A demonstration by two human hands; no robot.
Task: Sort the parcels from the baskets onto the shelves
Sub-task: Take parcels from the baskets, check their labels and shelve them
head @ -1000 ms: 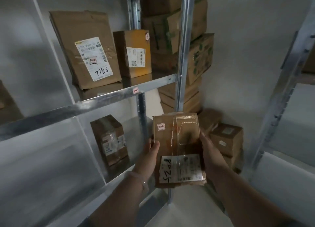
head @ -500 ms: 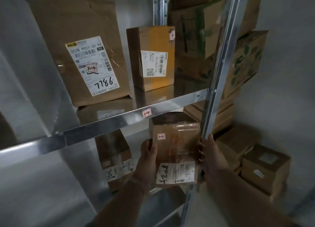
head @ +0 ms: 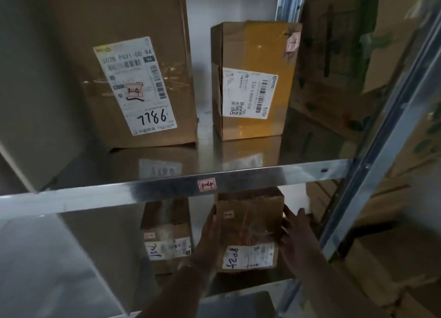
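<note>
Both hands flat against its sides, left hand [head: 209,235] and right hand [head: 297,239] press an upright parcel [head: 249,231] at the lower shelf [head: 262,281]. Its long axis is vertical and the hands are equally near. A neighbouring parcel [head: 167,236] stands just left.

Dim light; a pale wall [head: 229,5] backs stacked cartons [head: 338,45] at right.

The upper shelf [head: 262,174] crosses mid-frame. On it stand a big box [head: 133,67], upper left, and a yellow box [head: 253,79] beside it, apart. The lower shelf [head: 238,282] carries a small box [head: 167,234], lower centre.
</note>
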